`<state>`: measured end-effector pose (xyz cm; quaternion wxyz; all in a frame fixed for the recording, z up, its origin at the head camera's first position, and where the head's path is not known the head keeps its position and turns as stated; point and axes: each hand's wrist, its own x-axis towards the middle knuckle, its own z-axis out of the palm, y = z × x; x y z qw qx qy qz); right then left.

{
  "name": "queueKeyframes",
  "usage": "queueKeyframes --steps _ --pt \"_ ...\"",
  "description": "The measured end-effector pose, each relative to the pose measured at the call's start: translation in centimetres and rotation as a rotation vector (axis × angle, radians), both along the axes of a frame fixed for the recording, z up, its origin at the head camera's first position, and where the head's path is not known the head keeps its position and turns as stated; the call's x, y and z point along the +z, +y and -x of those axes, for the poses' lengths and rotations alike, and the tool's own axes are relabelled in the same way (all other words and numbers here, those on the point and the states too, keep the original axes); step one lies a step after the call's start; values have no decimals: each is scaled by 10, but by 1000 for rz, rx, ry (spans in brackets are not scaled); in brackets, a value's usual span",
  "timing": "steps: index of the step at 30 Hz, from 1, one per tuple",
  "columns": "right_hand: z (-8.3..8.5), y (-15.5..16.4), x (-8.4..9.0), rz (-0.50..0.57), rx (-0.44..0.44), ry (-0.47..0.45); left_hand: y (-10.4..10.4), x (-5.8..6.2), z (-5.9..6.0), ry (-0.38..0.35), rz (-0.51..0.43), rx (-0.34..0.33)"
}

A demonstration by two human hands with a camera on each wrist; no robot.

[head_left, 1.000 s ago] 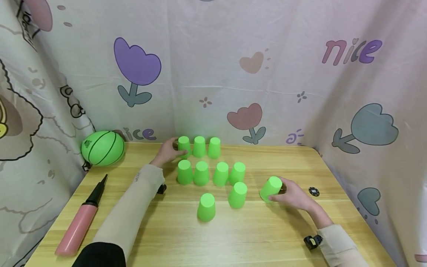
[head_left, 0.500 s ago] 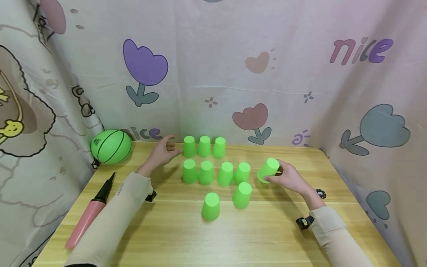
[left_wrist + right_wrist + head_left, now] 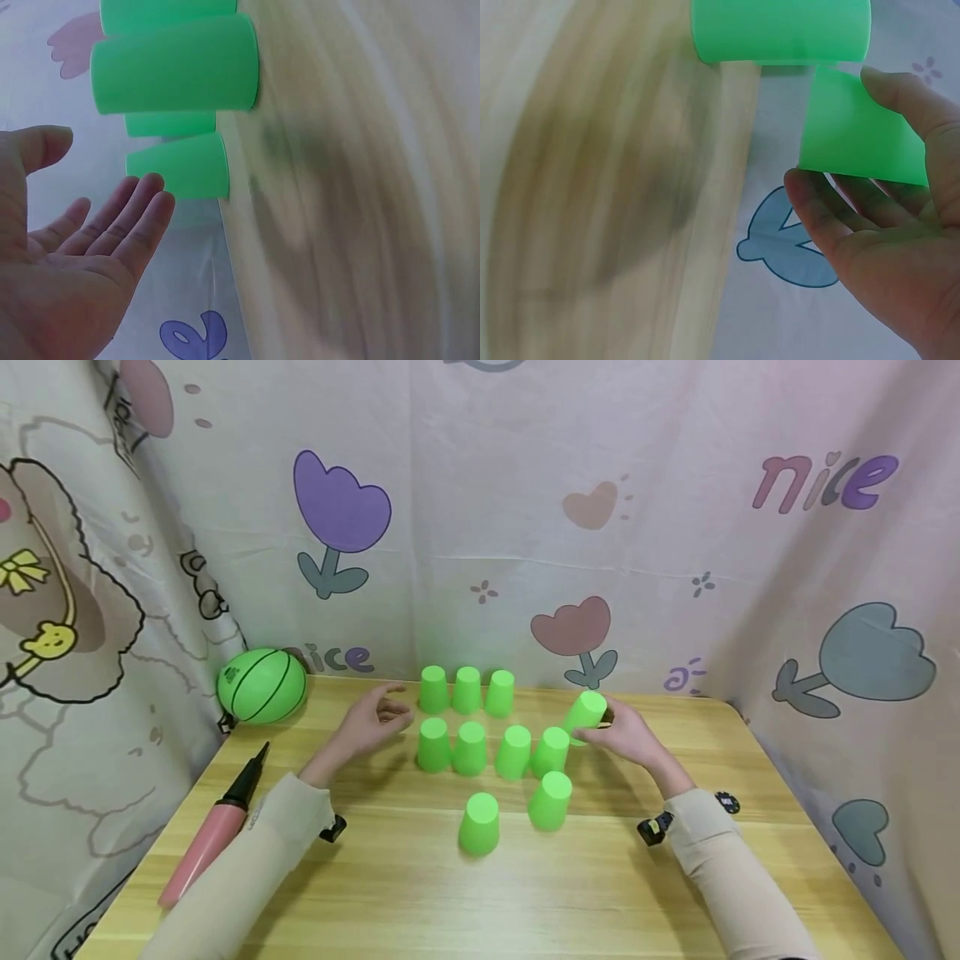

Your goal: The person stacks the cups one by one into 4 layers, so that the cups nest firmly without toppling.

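Ten bright green plastic cups in view, nine standing upside down on the light wooden table (image 3: pixel 675 893): back row of three (image 3: pixel 467 690), middle row of four (image 3: pixel 491 749), two in front (image 3: pixel 514 811). Tenth green cup (image 3: pixel 586 711) lifted clear of the table, tilted, pinched between fingers and thumb of right hand (image 3: pixel 626 735), just right of the back row's open end and above the rightmost middle-row cup. Right wrist view confirms: fingers (image 3: pixel 832 217) curled under the cup wall (image 3: pixel 859 135), thumb on top. Left hand (image 3: pixel 371 720) spread, fingers relaxed, holding nothing, hovering just left of the back and middle rows, apart from them; same in left wrist view (image 3: pixel 82 247).

Step judged: carrying a loose cup to extend the back row. Next move likely calls for righting the cup mouth-down and setting it beside the third back cup without knocking the neighbour.

Green ball (image 3: pixel 262 685) and pink hand pump (image 3: pixel 213 827) at left, untouched.
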<state>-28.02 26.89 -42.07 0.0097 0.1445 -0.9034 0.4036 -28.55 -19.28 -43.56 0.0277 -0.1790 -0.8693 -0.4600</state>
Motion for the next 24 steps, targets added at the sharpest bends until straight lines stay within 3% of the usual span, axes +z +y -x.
queueKeyframes --steps 10,24 --pt "31 -16 -4 -18 14 -8 7 -8 -19 -44 -83 -67" --pt "66 -40 -15 -67 36 -22 22 -20 -23 -6 -106 -103"
